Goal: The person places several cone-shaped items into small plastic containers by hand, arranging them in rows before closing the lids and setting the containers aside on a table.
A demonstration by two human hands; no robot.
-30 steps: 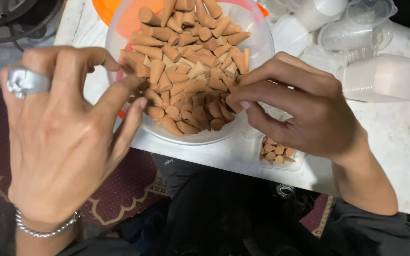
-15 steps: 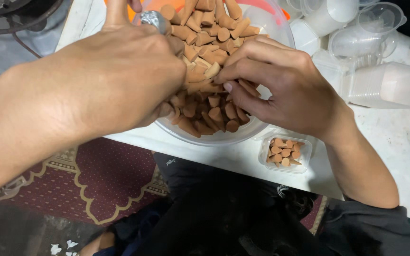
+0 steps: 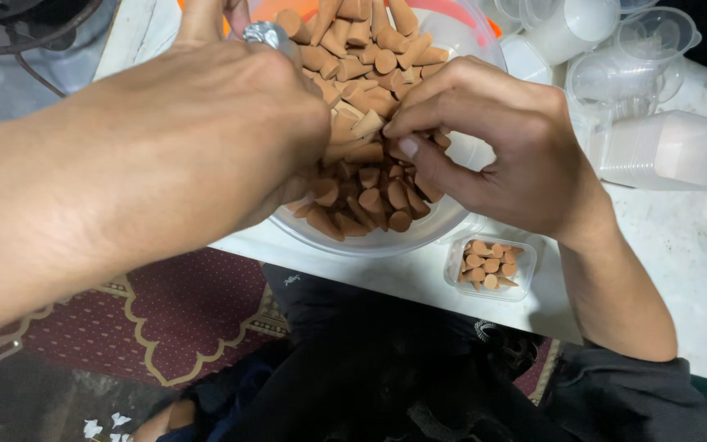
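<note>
Now our left hand (image 3: 206, 131) sits a little lower and closer across the bowl (image 3: 452, 221) than half a second ago, its back covering more of the left rim, while our right hand (image 3: 501, 147) has barely shifted. A second ago the left palm faced us with fingers spread above the bowl's near edge; it has since turned over and gone in.

Both of our hands reach into the clear round bowl from opposite sides and meet over the heap of brown cones (image 3: 370, 196). Our right hand pinches one pale cone (image 3: 367, 123) between thumb and forefinger; that cone lies on its side, long axis running roughly left to right, tip toward the left hand. Our left fingers are curled down into the heap, but we cannot tell what they grip, since the back of the hand hides them. A silver ring (image 3: 267, 34) shows on that hand.

The heaped cones point every way, most lying flat. Just beside the bowl, below our right wrist on the white counter (image 3: 681, 270), a small clear box (image 3: 491, 266) holds a few cones. Clear cups (image 3: 632, 57) stand farther right.
</note>
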